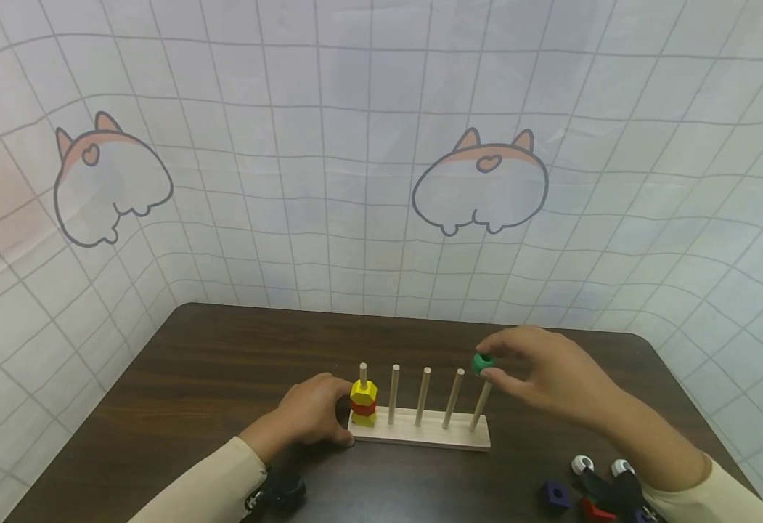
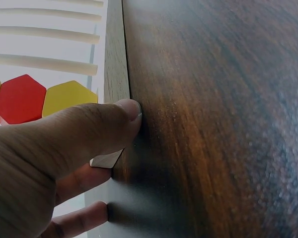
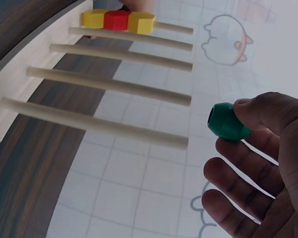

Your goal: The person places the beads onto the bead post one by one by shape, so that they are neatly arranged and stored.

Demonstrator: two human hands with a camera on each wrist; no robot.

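Note:
A wooden peg rack [image 1: 420, 434] with several upright pegs stands on the table. My left hand [image 1: 312, 410] grips its left end, the thumb [image 2: 109, 121] along the front edge and fingers behind. On the leftmost peg sit a yellow hexagonal bead [image 1: 364, 393], a red bead [image 3: 116, 20] under it, and another yellow bead [image 3: 93, 19] at the bottom. My right hand [image 1: 544, 370] pinches a green bead [image 3: 227, 122] between thumb and fingers, close over the top of the rightmost peg [image 3: 99, 124]. In the right wrist view, a gap shows between bead and peg tip.
At the table's near right lie a purple cube bead [image 1: 556, 495], a red piece [image 1: 595, 511] and two white round pieces [image 1: 581, 465], partly below my right forearm. A white grid-patterned curtain [image 1: 329, 181] surrounds the back of the dark wooden table [image 1: 244, 349].

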